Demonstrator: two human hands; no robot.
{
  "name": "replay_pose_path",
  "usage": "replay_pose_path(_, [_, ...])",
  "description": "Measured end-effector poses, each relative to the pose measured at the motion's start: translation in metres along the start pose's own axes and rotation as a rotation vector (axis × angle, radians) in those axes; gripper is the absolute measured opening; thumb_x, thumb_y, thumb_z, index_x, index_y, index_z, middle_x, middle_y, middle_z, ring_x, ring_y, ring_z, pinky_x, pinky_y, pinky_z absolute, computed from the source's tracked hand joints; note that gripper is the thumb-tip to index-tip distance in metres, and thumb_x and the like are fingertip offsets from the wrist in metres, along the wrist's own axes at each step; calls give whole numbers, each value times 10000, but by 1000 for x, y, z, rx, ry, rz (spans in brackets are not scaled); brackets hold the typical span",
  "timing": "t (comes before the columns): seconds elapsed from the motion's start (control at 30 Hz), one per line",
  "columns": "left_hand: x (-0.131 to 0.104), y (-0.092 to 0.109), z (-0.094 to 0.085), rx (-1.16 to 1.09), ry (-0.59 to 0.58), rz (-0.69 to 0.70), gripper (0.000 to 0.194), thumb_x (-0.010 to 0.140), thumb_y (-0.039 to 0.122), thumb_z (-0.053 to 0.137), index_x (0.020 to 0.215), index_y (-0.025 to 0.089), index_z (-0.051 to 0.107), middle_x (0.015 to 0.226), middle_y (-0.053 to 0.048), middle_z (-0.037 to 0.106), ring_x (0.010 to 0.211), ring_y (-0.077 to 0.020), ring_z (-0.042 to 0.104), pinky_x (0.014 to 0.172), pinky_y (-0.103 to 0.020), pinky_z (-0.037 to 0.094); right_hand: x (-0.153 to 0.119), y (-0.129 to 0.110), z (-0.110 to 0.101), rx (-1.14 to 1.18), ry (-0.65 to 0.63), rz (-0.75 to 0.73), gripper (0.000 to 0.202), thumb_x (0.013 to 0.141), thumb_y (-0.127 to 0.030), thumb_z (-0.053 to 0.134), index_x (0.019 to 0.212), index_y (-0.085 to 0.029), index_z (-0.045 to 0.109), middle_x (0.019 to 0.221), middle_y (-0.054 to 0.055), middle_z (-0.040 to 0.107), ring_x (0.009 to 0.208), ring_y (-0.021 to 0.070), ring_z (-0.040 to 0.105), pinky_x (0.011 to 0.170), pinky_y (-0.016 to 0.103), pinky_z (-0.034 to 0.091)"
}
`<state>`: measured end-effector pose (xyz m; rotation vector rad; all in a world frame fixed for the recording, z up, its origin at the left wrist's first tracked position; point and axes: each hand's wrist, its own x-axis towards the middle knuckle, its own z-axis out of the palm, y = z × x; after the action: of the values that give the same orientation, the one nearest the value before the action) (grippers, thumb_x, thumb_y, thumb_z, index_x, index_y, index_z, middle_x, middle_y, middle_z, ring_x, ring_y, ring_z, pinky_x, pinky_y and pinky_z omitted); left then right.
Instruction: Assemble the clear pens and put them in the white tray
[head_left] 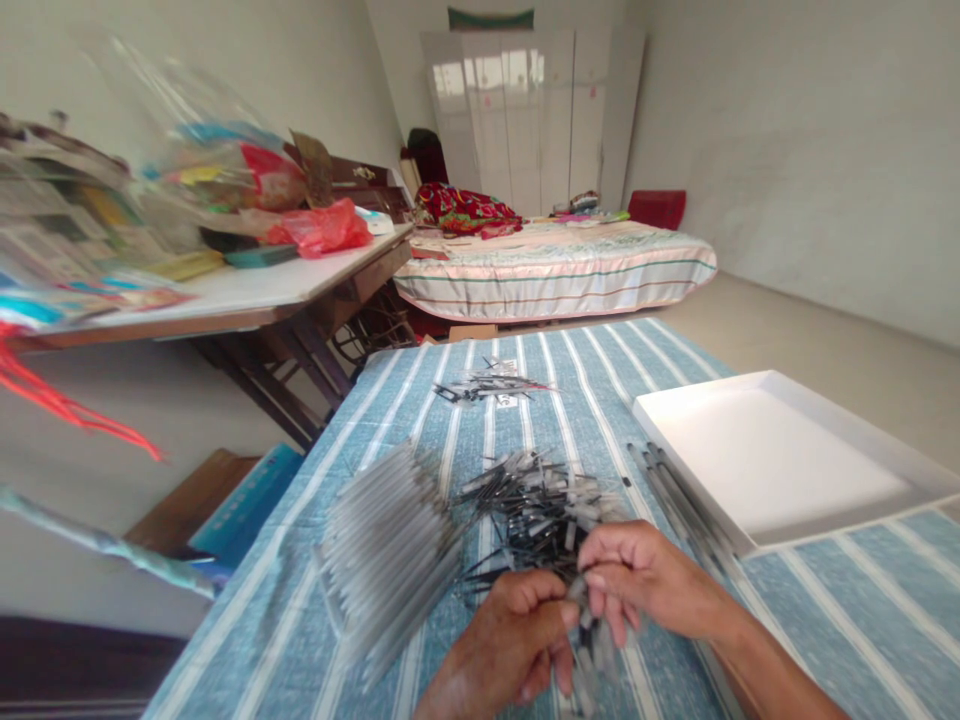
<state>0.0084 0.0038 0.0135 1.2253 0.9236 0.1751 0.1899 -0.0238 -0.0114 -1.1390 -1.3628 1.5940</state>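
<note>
Close together at the near edge of a loose pile of small black and clear pieces (532, 510) are my two hands. My left hand (517, 640) is closed, its thumb and forefinger pinched together. Facing it, my right hand (637, 580) pinches at the same spot, with its lower fingers curled. Whatever small greyish piece is between the fingertips is blurred and mostly covered. To the left lies a thick stack of translucent grey tubes (394, 545), side by side. Several dark slim rods, like pens (686, 505), lie right of the pile.
A shallow white box or lid (795, 460) sits at the right on the striped blue cloth (600, 375). Farther back is a small heap of thin black pieces (480, 387). A cluttered side table (277, 295) stands left, and a bed (555, 270) beyond.
</note>
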Motion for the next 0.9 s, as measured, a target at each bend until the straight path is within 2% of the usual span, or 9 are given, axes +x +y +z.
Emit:
replay_pose_path(0.07, [0, 0, 0, 5, 8, -5, 207, 762, 340, 485, 635, 178, 462, 436, 36, 568, 258, -33, 276, 300, -183, 147, 1, 0, 0, -1, 27, -4, 329, 776, -458, 565, 845, -142, 506, 650, -6, 623, 428, 91, 591, 356, 144, 342])
replay_pose_path(0.23, [2, -2, 0, 22, 15, -2, 189, 769, 324, 478, 667, 165, 496, 456, 34, 579, 265, -32, 283, 304, -184, 153, 1, 1, 1, -131, 89, 15, 400, 830, -484, 468, 622, -142, 469, 477, -41, 541, 296, 37, 456, 309, 132, 264])
replay_pose_path(0.4, [2, -3, 1, 16, 21, -8, 191, 770, 319, 473, 653, 169, 486, 446, 39, 571, 260, -30, 285, 303, -181, 146, 0, -1, 1, -29, 38, -1, 302, 794, -446, 542, 835, -151, 498, 612, -32, 596, 386, 67, 546, 350, 142, 329])
replay_pose_path(0.47, [2, -2, 2, 18, 34, -7, 199, 769, 329, 475, 652, 169, 489, 443, 36, 572, 258, -31, 286, 302, -182, 148, 0, -1, 1, -59, 61, -2, 298, 795, -446, 541, 819, -152, 502, 608, -37, 586, 374, 61, 529, 343, 143, 323])
replay_pose_path(0.6, [3, -1, 2, 21, 32, -8, 210, 759, 348, 487, 669, 160, 511, 439, 36, 566, 254, -31, 283, 300, -183, 145, -1, -1, 2, -155, 76, 22, 365, 837, -462, 464, 646, -152, 468, 479, -52, 527, 300, 40, 445, 311, 137, 259])
replay_pose_path(0.73, [3, -1, 2, 17, 32, -15, 193, 766, 332, 470, 683, 162, 505, 445, 35, 568, 256, -33, 280, 297, -181, 146, -1, 1, 2, -60, 47, 27, 314, 781, -461, 552, 827, -154, 507, 579, -43, 584, 346, 57, 511, 331, 137, 302])
replay_pose_path(0.9, [3, -2, 2, 16, 44, -5, 205, 765, 338, 479, 644, 173, 476, 438, 31, 569, 255, -33, 284, 294, -181, 148, 0, 0, 1, -182, 105, 27, 401, 847, -489, 430, 621, -158, 451, 455, -55, 507, 284, 39, 425, 303, 137, 241])
